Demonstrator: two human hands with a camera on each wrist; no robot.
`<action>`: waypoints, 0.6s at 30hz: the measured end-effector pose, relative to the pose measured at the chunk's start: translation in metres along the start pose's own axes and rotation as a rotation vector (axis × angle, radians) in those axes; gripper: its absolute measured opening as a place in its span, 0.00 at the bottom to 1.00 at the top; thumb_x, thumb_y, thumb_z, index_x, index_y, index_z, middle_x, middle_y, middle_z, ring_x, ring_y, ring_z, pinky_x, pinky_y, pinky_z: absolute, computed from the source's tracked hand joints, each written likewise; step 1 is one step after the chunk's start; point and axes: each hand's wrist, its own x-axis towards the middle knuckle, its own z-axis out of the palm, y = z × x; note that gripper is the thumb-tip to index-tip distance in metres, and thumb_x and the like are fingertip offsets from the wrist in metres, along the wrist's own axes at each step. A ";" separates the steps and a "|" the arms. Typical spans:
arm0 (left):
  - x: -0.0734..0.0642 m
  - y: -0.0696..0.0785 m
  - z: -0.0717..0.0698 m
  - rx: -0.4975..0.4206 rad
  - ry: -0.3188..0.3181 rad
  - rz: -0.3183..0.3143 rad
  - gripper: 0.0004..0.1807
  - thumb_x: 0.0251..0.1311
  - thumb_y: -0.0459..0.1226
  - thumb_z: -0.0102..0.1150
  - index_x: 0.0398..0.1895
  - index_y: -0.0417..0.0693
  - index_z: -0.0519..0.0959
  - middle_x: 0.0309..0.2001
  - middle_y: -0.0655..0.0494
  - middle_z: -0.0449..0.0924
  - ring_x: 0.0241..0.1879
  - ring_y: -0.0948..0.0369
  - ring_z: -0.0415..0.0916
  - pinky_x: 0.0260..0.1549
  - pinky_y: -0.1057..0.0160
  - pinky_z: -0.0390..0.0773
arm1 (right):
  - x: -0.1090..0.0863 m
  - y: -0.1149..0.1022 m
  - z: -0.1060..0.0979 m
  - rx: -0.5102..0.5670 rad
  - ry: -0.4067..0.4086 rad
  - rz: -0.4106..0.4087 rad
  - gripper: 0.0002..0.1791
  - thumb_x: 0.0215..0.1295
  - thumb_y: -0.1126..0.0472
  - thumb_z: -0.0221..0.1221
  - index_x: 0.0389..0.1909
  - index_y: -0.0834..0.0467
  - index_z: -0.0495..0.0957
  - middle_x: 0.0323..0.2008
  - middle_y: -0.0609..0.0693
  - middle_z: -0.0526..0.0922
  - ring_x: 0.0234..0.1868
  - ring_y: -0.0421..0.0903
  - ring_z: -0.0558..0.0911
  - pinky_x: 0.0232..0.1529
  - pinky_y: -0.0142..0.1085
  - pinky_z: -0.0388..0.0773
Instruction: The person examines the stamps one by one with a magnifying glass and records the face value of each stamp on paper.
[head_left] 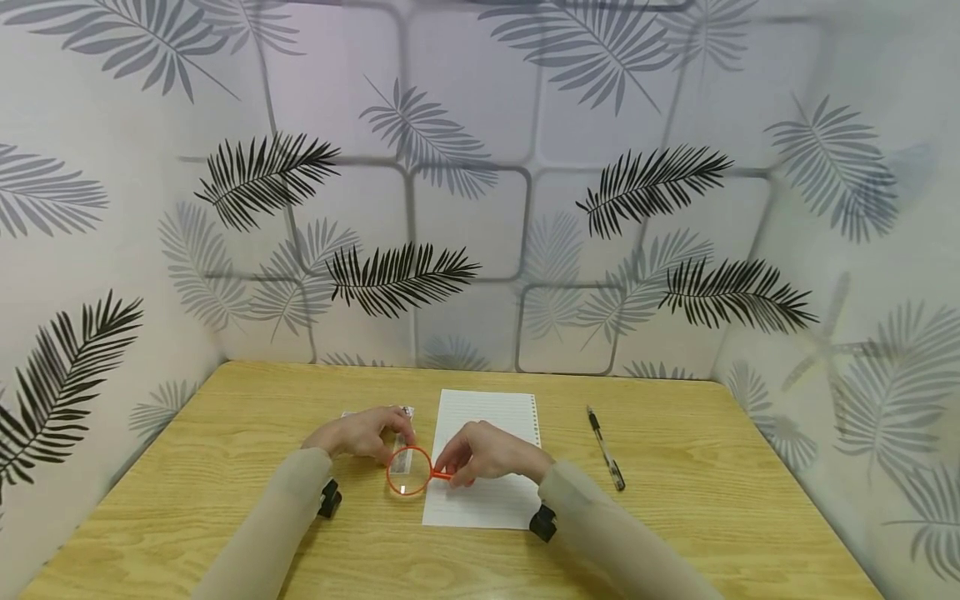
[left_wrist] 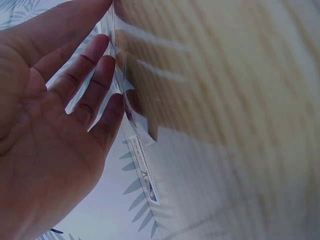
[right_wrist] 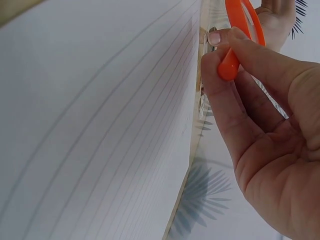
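Observation:
My right hand [head_left: 489, 451] pinches the handle of an orange-rimmed magnifying glass [head_left: 409, 472] between thumb and fingers. The lens hovers low over the table, left of the paper's middle, above part of a thin clear plastic piece [head_left: 408, 411] with printed markings. What exactly that piece is cannot be told. My left hand [head_left: 365, 432] lies over it, its fingertips touching it against the table. In the left wrist view the fingers [left_wrist: 82, 92] are extended and fairly straight. The right wrist view shows the orange handle end [right_wrist: 229, 68] between thumb and index finger.
A lined sheet of paper [head_left: 487, 510] with punched holes down its right edge lies beneath my right hand. To its right is a black-and-clear pen [head_left: 606, 450]. Leaf-patterned curtains [head_left: 465, 208] stand behind and beside the wooden table [head_left: 712, 517].

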 end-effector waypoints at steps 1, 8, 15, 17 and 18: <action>0.000 0.000 0.000 0.004 0.001 -0.005 0.20 0.40 0.25 0.69 0.40 0.51 0.83 0.52 0.54 0.75 0.59 0.51 0.66 0.64 0.44 0.63 | 0.000 0.000 0.000 -0.003 0.000 -0.003 0.13 0.55 0.70 0.69 0.42 0.57 0.87 0.30 0.49 0.87 0.26 0.36 0.82 0.28 0.31 0.81; -0.001 0.002 0.000 -0.006 0.000 -0.028 0.20 0.41 0.25 0.69 0.39 0.52 0.83 0.53 0.54 0.75 0.61 0.51 0.65 0.65 0.42 0.61 | -0.001 -0.002 -0.001 -0.008 -0.006 -0.012 0.13 0.55 0.69 0.69 0.42 0.57 0.87 0.30 0.50 0.87 0.26 0.34 0.82 0.29 0.32 0.82; -0.001 0.003 0.001 -0.035 -0.005 -0.056 0.21 0.40 0.23 0.67 0.39 0.53 0.83 0.54 0.55 0.74 0.62 0.50 0.64 0.66 0.41 0.59 | -0.001 -0.003 0.001 0.001 -0.008 -0.008 0.13 0.55 0.69 0.69 0.42 0.57 0.87 0.30 0.47 0.87 0.26 0.35 0.82 0.28 0.32 0.82; -0.001 0.003 0.001 -0.037 -0.004 -0.059 0.21 0.40 0.23 0.67 0.39 0.53 0.83 0.54 0.55 0.73 0.62 0.50 0.64 0.66 0.41 0.59 | -0.002 -0.004 0.001 -0.002 -0.010 -0.014 0.13 0.55 0.69 0.69 0.42 0.57 0.87 0.30 0.47 0.87 0.25 0.36 0.82 0.27 0.31 0.81; -0.001 0.003 0.001 -0.034 -0.004 -0.060 0.21 0.40 0.23 0.67 0.39 0.53 0.83 0.54 0.55 0.73 0.62 0.50 0.64 0.67 0.41 0.59 | -0.002 -0.003 0.001 0.000 -0.012 -0.019 0.13 0.55 0.69 0.69 0.42 0.57 0.87 0.30 0.48 0.87 0.25 0.36 0.82 0.27 0.31 0.81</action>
